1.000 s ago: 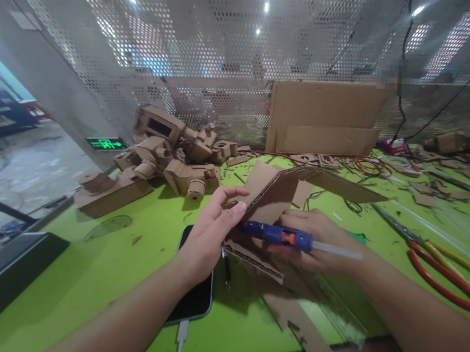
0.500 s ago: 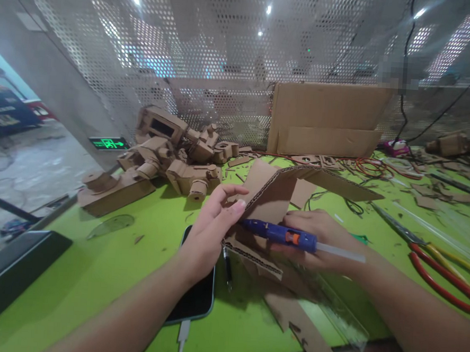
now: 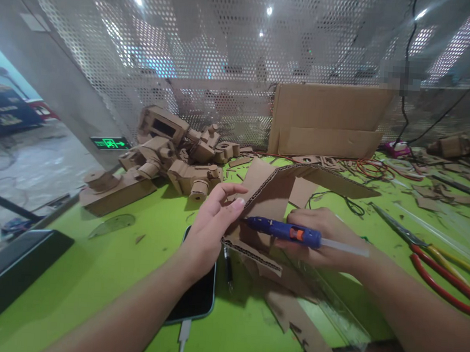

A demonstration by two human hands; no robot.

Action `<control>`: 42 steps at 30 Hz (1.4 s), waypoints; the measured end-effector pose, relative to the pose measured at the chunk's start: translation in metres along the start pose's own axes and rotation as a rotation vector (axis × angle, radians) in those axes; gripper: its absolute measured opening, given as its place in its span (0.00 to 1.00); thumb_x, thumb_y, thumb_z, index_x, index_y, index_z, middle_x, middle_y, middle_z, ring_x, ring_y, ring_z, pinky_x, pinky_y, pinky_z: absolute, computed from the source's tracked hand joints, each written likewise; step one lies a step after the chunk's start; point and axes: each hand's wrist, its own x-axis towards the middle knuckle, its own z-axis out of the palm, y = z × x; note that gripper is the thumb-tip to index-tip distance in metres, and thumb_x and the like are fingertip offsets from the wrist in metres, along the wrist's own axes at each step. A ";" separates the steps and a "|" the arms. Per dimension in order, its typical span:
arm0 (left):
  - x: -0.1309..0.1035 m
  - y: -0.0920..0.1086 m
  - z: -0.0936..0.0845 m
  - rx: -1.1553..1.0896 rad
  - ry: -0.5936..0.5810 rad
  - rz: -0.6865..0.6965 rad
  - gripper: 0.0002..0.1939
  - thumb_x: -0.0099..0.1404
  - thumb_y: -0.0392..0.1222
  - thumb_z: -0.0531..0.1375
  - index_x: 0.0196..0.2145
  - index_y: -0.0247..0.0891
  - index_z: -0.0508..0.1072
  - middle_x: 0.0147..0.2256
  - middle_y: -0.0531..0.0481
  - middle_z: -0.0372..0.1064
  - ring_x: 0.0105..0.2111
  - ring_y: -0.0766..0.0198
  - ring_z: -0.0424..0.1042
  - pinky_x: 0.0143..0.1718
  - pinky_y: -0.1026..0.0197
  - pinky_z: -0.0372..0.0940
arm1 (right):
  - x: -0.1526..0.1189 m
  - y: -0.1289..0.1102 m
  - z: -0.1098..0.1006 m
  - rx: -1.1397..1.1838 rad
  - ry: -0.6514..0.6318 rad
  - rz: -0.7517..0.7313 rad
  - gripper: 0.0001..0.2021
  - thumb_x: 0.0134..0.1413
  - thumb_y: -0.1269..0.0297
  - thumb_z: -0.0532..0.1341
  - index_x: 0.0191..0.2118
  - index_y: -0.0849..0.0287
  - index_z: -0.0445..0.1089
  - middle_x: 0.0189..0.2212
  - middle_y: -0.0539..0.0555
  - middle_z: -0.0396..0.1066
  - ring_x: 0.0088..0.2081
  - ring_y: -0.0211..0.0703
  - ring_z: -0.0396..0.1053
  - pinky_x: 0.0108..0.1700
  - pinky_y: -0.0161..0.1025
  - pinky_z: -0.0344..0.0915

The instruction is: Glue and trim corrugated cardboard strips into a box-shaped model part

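Observation:
Folded strips of corrugated cardboard (image 3: pixel 271 197) stand up from the table in front of me, bent into an angular shape. My left hand (image 3: pixel 211 227) is closed on the left edge of this cardboard, thumb on the near side. In my right hand (image 3: pixel 322 237) is a blue glue gun (image 3: pixel 281 230) with an orange part and a clear glue stick poking out of its rear. Its nozzle points left, at the inside of the cardboard close to my left thumb. The right fingers are partly hidden behind the glue gun. Whether the nozzle touches the cardboard I cannot tell.
A phone (image 3: pixel 201 296) on a white cable and a pen (image 3: pixel 228 268) lie below my left hand. Cardboard models (image 3: pixel 152 155) crowd the back left. Red-handled shears (image 3: pixel 425 251) rest at right, near cardboard scraps (image 3: pixel 441 191). A perforated metal screen (image 3: pixel 226 53) rises behind.
The glue gun and my right hand have shifted slightly right, the nozzle drawing back a little along the cardboard. My left hand keeps its hold.

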 end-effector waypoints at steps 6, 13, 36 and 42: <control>0.000 0.000 0.000 0.011 -0.002 -0.002 0.20 0.67 0.56 0.65 0.50 0.43 0.71 0.36 0.50 0.74 0.33 0.59 0.76 0.33 0.60 0.70 | 0.000 0.000 0.000 0.000 0.013 -0.013 0.19 0.71 0.52 0.61 0.29 0.55 0.62 0.23 0.47 0.65 0.25 0.37 0.65 0.29 0.37 0.53; -0.005 0.002 0.004 0.013 -0.064 -0.043 0.19 0.70 0.57 0.63 0.51 0.44 0.69 0.34 0.53 0.75 0.27 0.60 0.74 0.33 0.58 0.69 | 0.001 -0.004 0.003 -0.012 -0.012 -0.018 0.19 0.71 0.49 0.61 0.30 0.57 0.66 0.24 0.48 0.66 0.25 0.37 0.65 0.29 0.36 0.54; 0.000 -0.001 0.003 -0.013 0.002 -0.025 0.19 0.66 0.56 0.65 0.48 0.43 0.70 0.35 0.51 0.74 0.31 0.56 0.76 0.31 0.57 0.70 | -0.001 -0.001 -0.001 -0.028 0.017 -0.017 0.17 0.70 0.54 0.60 0.29 0.55 0.63 0.23 0.47 0.64 0.24 0.37 0.63 0.29 0.37 0.53; -0.001 0.002 0.004 -0.038 0.005 -0.026 0.19 0.66 0.57 0.65 0.47 0.44 0.70 0.33 0.52 0.74 0.28 0.58 0.74 0.30 0.59 0.70 | -0.002 0.003 -0.001 -0.018 0.133 -0.061 0.18 0.66 0.56 0.65 0.28 0.54 0.59 0.22 0.45 0.61 0.23 0.36 0.60 0.27 0.38 0.51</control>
